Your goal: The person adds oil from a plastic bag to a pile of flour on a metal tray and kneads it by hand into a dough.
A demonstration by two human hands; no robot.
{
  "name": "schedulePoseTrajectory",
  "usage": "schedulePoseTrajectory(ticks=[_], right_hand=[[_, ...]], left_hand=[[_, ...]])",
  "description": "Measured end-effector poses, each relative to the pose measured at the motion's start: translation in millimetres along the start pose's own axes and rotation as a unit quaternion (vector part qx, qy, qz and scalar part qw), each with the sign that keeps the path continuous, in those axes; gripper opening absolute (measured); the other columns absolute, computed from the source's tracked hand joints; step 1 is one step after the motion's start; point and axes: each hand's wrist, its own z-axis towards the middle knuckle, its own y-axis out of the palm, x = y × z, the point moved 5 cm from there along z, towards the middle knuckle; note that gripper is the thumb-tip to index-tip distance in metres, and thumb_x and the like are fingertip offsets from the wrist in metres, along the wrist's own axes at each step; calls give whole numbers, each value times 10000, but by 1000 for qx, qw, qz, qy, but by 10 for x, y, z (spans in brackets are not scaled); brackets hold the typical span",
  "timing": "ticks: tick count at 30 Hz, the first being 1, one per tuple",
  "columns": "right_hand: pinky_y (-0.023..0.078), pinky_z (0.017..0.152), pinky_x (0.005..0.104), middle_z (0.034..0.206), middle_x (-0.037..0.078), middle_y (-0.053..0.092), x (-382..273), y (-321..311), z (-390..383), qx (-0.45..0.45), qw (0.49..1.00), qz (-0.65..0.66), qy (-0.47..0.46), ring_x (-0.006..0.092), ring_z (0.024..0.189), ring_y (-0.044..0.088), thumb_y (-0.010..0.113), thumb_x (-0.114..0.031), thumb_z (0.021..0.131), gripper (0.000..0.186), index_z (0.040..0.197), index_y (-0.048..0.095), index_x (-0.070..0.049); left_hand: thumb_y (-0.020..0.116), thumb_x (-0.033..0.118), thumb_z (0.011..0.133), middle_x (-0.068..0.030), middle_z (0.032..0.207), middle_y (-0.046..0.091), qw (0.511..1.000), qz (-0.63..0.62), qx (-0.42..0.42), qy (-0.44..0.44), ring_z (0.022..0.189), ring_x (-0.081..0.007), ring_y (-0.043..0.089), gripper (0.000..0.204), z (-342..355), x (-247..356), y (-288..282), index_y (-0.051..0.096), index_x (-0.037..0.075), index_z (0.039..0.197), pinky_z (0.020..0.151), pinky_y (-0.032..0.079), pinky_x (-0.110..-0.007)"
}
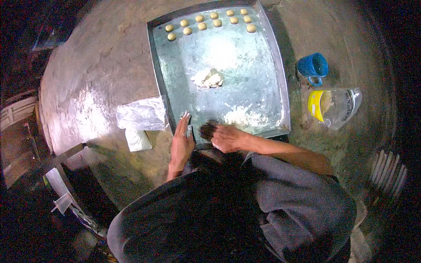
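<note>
Left fingers (183, 123) outstretched | right fingers (219, 139) curled, grip unclear | bag (335, 107) (yellow label (315, 104), dark lettering (349, 105))

Blue mug (308, 65) on R, handle twd bottom; just below it, clear plastic bag w/ yellow end (335, 106). On L, crumpled clear plastic (142, 114), white pkt (138, 140) right by it. Floor (105, 65) grey-brn, shiny patch L. Far R, pale slatted obj (388, 173), ID unclear.
</note>
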Motion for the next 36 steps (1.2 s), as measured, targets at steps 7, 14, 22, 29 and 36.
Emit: schedulePoseTrajectory(ticks=[7, 14, 22, 29, 36], right_hand=[[285, 1124, 532, 747, 130, 654, 0, -39, 141, -10, 1000, 26, -3, 279, 725, 643, 526, -200, 800, 190, 694, 621, -73], [527, 688, 411, 589, 111, 584, 184, -325, 202, 49, 994, -11, -92, 279, 600, 624, 567, -189, 754, 189, 579, 616, -136], [476, 870, 564, 715, 141, 673, 242, -397, 260, 88, 990, -2, -112, 341, 689, 668, 526, -228, 783, 203, 718, 669, -100], [491, 774, 515, 704, 167, 643, 71, -250, 131, -66, 969, 238, -20, 385, 726, 642, 506, -267, 886, 309, 693, 611, -50], [484, 933, 434, 991, 151, 683, 213, -540, -490, 103, 980, 167, 34, 335, 1014, 632, 591, -144, 825, 243, 1024, 687, -42]], left_hand=[[471, -96, 843, -205, 1405, 489, 996, 38, 21, 72, 1331, -368, 442, 509, -78, 23, 24, 495, 1, 1342, 1102, 362, -409], [427, -48, 907, -208, 1370, 524, 987, -16, 113, 113, 1306, -377, 470, 407, -78, 3, 2, 526, -13, 1300, 1091, 372, -421], [388, -81, 889, -219, 1337, 548, 988, -18, 144, 53, 1273, -389, 497, 423, -104, -161, 90, 541, -27, 1280, 1090, 371, -426], [425, -120, 817, -222, 1315, 562, 989, 21, 131, 67, 1274, -381, 495, 473, -85, -69, -5, 541, -45, 1270, 1082, 385, -411], [554, -81, 777, -182, 1537, 310, 990, 86, -115, 3, 1357, -398, 386, 647, -282, -96, 266, 452, 59, 1401, 1122, 359, -401]])
